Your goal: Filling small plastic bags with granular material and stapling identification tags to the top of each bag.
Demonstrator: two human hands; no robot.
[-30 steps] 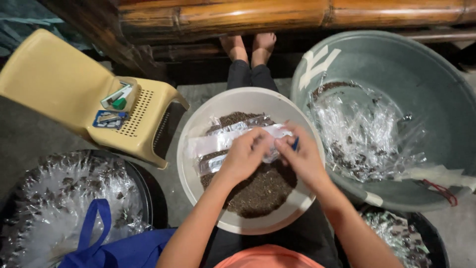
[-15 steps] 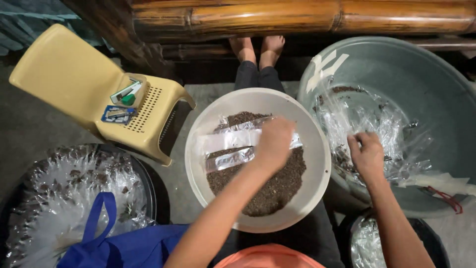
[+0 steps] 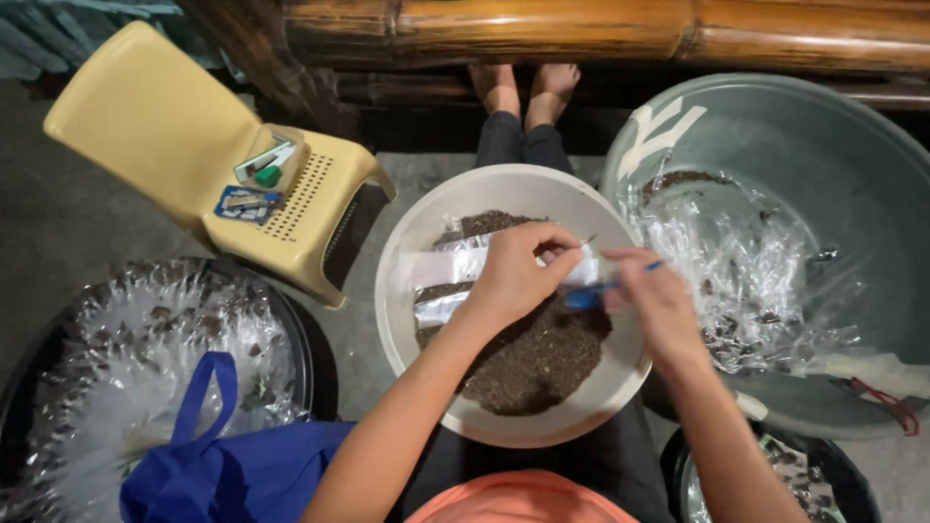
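Yellow chair [image 3: 174, 145], blue bag [image 3: 232, 475], white bowl [image 3: 407, 242]

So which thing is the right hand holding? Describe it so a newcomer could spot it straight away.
Start at the white basin of dark soil on the person's lap. Above its right side the right hand pinches a thin blue tool that points toward the left hand. It is the only blue thing over the basin; the clear bags beside it are pale and shiny.
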